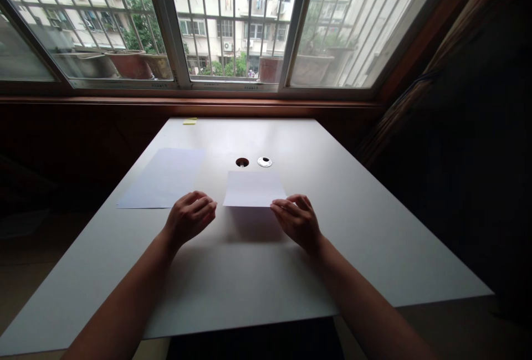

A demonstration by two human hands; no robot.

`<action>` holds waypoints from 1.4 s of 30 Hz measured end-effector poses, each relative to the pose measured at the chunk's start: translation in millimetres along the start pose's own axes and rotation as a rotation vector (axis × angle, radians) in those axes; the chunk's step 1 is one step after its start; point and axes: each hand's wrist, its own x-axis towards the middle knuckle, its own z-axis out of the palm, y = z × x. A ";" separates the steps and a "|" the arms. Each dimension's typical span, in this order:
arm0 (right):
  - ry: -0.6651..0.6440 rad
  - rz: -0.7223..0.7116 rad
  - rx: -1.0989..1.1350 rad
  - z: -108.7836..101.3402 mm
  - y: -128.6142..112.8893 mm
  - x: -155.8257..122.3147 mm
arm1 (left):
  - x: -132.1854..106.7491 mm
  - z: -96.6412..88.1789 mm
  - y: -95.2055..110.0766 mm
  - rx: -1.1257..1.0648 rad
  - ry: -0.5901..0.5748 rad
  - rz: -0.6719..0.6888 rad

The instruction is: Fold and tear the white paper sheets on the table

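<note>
A small white sheet of paper [254, 188] lies in the middle of the white table [374, 227], and a dark shadow falls just below its near edge. My right hand [297, 220] is at the sheet's near right corner, its bent fingers pressed together on the paper's edge. My left hand [190, 217] rests beside the near left corner, a small gap away from the paper. Its fingers are curled in with nothing visible in them.
A larger white sheet [164, 178] lies flat to the left. Behind the small sheet are a round cable hole [242, 162] and its silver cap [265, 162]. A yellow note [190, 122] sits at the far edge below the barred window [233, 22]. Dark curtains hang on the right.
</note>
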 end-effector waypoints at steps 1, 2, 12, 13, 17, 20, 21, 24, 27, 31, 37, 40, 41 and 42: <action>0.010 0.014 -0.007 -0.6 2.0 -0.7 | -1.8 -1.2 -3.8 0.005 0.016 -0.021; 0.018 0.026 -0.013 -1.1 3.6 -1.4 | -3.6 -2.0 -7.5 0.010 0.034 -0.043; -0.017 -0.016 0.027 4.9 0.8 -1.1 | 8.7 19.1 19.4 -0.068 0.065 0.042; -0.021 -0.024 0.030 5.1 -0.3 -0.6 | 11.3 22.1 24.4 -0.078 0.050 0.074; -0.058 -0.060 0.049 7.2 -7.2 1.2 | 14.9 31.8 34.9 -0.105 -0.002 0.180; -0.081 -0.096 0.073 11.0 -14.0 2.8 | 12.0 35.7 35.8 -0.090 -0.005 0.200; -0.086 -0.109 0.082 12.4 -16.1 3.4 | 10.8 36.2 35.8 -0.082 -0.004 0.198; -0.102 -0.140 0.104 15.7 -21.0 5.3 | 8.7 36.2 36.2 -0.057 -0.004 0.199; -0.120 -0.148 0.106 16.7 -23.4 7.0 | 8.9 35.0 37.7 -0.033 -0.001 0.211; -0.127 -0.148 0.105 15.6 -26.2 9.2 | 10.6 33.5 39.4 -0.024 -0.011 0.242; -0.140 -0.185 0.115 15.9 -33.1 12.1 | 11.3 32.7 40.2 -0.030 0.002 0.261; -0.134 -0.194 0.108 16.5 -35.4 13.2 | 11.6 33.9 42.5 -0.038 0.005 0.262; -0.130 -0.199 0.104 16.4 -36.0 13.5 | 11.9 34.5 43.6 -0.041 0.003 0.260; -0.126 -0.205 0.099 16.3 -36.5 13.9 | 12.1 35.2 44.8 -0.047 0.003 0.259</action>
